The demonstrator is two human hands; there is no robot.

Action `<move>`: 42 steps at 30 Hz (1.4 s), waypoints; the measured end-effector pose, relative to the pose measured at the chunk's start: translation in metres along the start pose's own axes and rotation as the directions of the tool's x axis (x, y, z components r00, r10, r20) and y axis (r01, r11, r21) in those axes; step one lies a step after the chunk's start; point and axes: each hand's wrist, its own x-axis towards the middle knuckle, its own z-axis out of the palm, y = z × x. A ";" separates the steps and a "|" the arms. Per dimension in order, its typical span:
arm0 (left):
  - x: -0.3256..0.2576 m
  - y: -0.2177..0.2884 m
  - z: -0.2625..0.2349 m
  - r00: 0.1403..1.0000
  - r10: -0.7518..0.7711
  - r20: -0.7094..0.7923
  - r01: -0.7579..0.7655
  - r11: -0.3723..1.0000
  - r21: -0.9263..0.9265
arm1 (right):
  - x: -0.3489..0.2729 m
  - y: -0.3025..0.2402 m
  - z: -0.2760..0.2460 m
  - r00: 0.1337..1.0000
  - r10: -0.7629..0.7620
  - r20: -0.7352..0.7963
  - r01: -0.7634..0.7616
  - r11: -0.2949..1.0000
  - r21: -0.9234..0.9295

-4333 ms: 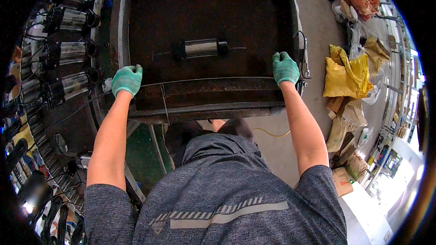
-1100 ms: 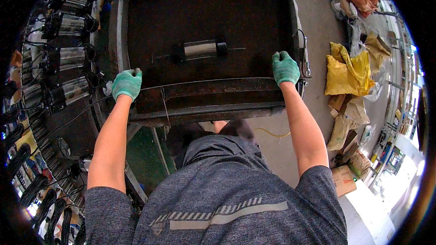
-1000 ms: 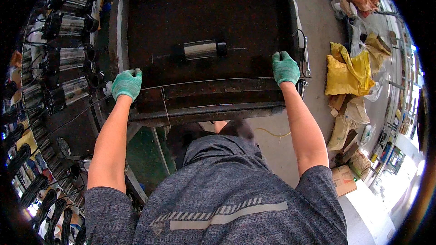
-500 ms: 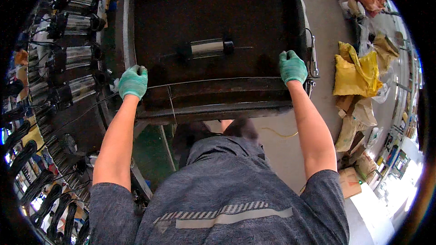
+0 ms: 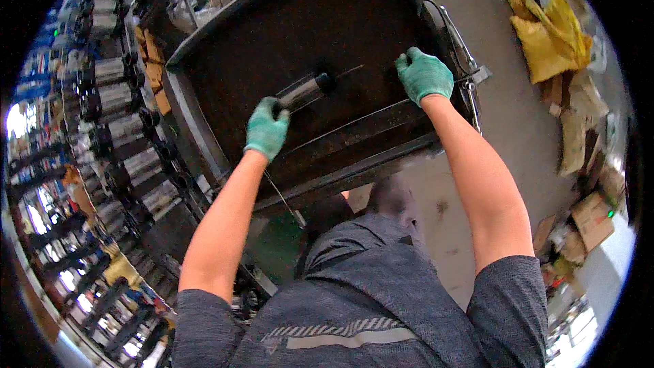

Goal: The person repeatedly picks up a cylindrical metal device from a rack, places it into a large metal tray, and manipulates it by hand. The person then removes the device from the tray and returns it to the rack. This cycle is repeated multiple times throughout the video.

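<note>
A silvery cylinder with black end caps and a thin rod or wire [image 5: 305, 91] lies tilted in a dark, shallow metal tray [image 5: 245, 41]. My left hand [image 5: 267, 129], in a green glove, is at the cylinder's near-left end, its fingers and thumb curved around that end and hiding the cap there. My right hand [image 5: 425, 76], also green-gloved, hovers over the tray's right part, with fingers loosely bent, thumb apart and nothing between them.
Rows of similar silvery cylinders with black ends [image 5: 122, 99] stand on the left. A wrench-like metal tool [image 5: 470, 105] hangs at the tray's right side. Yellow sacks [image 5: 548, 41] and a cardboard box [image 5: 591, 221] lie on the floor at right.
Both hands have left the tray's side rims. The left has moved inward to the cylinder, the right slightly inward. The whole view has turned, tilting the tray in it.
</note>
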 end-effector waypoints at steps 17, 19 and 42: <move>0.082 0.094 0.061 0.766 -0.495 0.410 0.642 0.626 -0.443 | 0.006 0.021 0.022 0.982 -0.056 -0.181 0.091 0.977 0.191; 0.079 0.087 0.058 0.802 -0.469 0.369 0.592 0.704 -0.393 | 0.007 0.022 0.023 0.981 -0.052 -0.185 0.089 0.977 0.194; 0.016 0.018 0.037 0.947 -0.276 0.164 0.309 0.922 -0.235 | 0.007 0.021 0.024 0.973 -0.085 -0.214 0.120 0.980 0.157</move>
